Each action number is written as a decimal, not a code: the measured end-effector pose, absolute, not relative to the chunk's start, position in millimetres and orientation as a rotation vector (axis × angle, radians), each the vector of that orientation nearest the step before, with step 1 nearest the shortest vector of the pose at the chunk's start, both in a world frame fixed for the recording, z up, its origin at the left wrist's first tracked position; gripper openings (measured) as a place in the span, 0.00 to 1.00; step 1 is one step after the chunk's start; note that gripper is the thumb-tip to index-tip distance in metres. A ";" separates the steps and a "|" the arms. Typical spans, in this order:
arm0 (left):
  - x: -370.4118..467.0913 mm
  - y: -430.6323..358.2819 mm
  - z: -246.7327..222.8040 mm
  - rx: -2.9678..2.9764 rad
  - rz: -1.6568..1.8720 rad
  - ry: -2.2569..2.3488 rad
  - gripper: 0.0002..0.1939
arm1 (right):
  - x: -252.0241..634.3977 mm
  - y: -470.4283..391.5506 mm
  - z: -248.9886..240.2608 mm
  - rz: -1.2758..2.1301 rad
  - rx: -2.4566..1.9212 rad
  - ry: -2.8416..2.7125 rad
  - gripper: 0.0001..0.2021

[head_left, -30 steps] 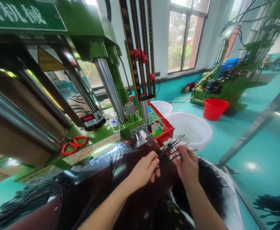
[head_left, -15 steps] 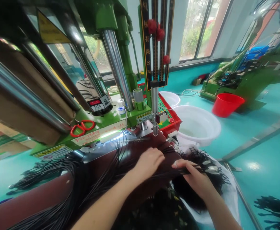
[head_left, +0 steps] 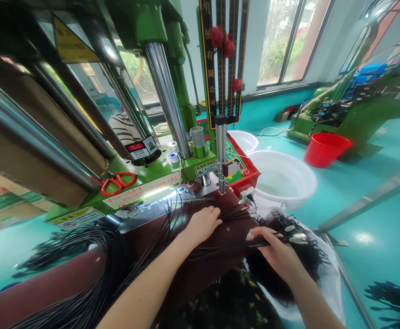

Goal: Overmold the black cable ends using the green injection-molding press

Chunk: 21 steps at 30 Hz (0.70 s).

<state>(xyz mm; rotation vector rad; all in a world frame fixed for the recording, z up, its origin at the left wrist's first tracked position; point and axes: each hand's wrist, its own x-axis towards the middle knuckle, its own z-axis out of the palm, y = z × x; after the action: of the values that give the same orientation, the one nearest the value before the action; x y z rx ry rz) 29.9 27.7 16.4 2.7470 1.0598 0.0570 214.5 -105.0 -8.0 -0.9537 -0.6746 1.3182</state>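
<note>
My right hand [head_left: 277, 251] is closed around a few thin black cables [head_left: 229, 247], which run leftward under my left forearm. Pale and dark connector ends stick out past its fingers on the right. My left hand [head_left: 204, 225] rests low over the brown worktable [head_left: 236, 230], its fingers curled down. Whatever lies under those fingers is hidden. More dark cables lie just right of its fingertips. A thick bundle of black cables [head_left: 113, 260] drapes over the table on the left. Beneath my right hand is a heap of black cables with connectors [head_left: 282, 224] on white sheeting [head_left: 335, 283].
Behind the table stands a green press machine [head_left: 186, 176] with red-handled scissors [head_left: 118, 183] on its ledge. A red control box [head_left: 244, 183] juts out beside it. White tubs [head_left: 289, 198] and a red bucket [head_left: 326, 148] are on the floor. A metal rail [head_left: 367, 201] crosses at right.
My left hand has moved left and slightly up along the tabletop, away from my right hand. My right hand has barely moved and keeps hold of the cables.
</note>
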 end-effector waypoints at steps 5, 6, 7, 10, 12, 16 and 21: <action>30.6 25.6 13.8 2.817 0.134 1.060 0.06 | 213.7 -106.8 -7.6 1.299 -0.977 -0.673 0.10; 30.5 25.1 15.4 2.798 0.196 1.079 0.08 | 213.7 -106.7 -7.8 1.299 -0.981 -0.663 0.10; 30.1 24.0 18.1 2.769 0.274 1.086 0.09 | 213.8 -106.5 -7.9 1.303 -0.983 -0.647 0.10; 29.4 14.0 30.4 2.665 0.489 1.012 0.12 | 214.3 -104.8 -7.9 1.340 -0.968 -0.609 0.10; 30.8 2.4 38.3 2.587 0.547 0.908 0.12 | 214.5 -103.1 -6.9 1.352 -0.934 -0.622 0.12; 41.7 -20.3 45.3 2.458 0.575 0.832 0.13 | 213.5 -100.2 -0.3 1.358 -0.862 -0.677 0.13; 57.7 -32.7 42.6 2.350 0.578 0.730 0.12 | 212.6 -99.5 12.0 1.376 -0.813 -0.774 0.14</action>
<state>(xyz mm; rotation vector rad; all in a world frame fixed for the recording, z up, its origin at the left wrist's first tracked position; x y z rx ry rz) 57.7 -32.7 42.6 2.3503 0.7298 0.5778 212.6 -99.5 12.0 -0.8134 -0.7736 1.3759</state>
